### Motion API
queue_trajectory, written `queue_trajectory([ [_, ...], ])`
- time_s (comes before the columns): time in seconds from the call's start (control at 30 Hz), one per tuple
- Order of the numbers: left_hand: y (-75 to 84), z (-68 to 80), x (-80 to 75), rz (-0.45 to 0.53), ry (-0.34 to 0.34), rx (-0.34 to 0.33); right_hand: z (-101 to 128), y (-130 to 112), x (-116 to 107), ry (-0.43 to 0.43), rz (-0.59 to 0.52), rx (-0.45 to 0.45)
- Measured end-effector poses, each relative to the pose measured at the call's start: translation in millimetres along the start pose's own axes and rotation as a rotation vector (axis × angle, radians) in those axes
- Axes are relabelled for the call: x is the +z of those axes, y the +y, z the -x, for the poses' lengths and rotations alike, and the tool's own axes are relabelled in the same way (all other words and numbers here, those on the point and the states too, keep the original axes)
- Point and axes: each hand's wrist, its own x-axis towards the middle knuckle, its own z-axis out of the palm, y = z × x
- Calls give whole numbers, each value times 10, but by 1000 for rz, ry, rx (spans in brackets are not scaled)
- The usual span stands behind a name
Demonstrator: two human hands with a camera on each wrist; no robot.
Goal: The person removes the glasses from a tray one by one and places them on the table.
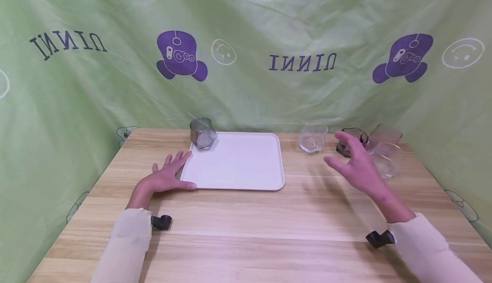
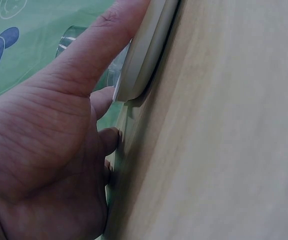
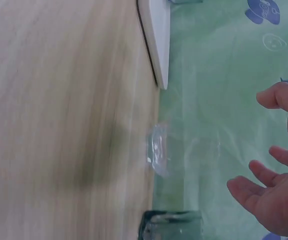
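Left hand (image 1: 166, 178): fingers (image 2: 96, 47) spread flat against the tray (image 1: 234, 163)'s left edge. Right hand (image 1: 355, 165) hovers, fingers spread, holding nothing, near the clear glass (image 1: 313, 137) by the bench (image 1: 246, 231)'s far edge. Probably fragile and slick; grasp its sides.

White tray (image 1: 238, 163); light wood table (image 1: 269, 227); green backdrop (image 1: 269, 22).

A light wooden plank table (image 1: 246, 231) stands against a wrinkled green fabric backdrop (image 1: 269, 18) printed with purple cartoon figures (image 1: 180, 56).
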Motion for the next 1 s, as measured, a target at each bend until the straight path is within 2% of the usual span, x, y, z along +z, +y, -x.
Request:
queue_trajectory([
  [0.3,12,6,6,-2,-5,-3,-155,-93,350,-49,-98,-43],
  [0.8,-12,20,8,8,9,19,-420,-336,940,-171,-225,6],
  [1.0,7,7,-10,6,-6,7,-522,-421,1148,-183,-270,-1],
])
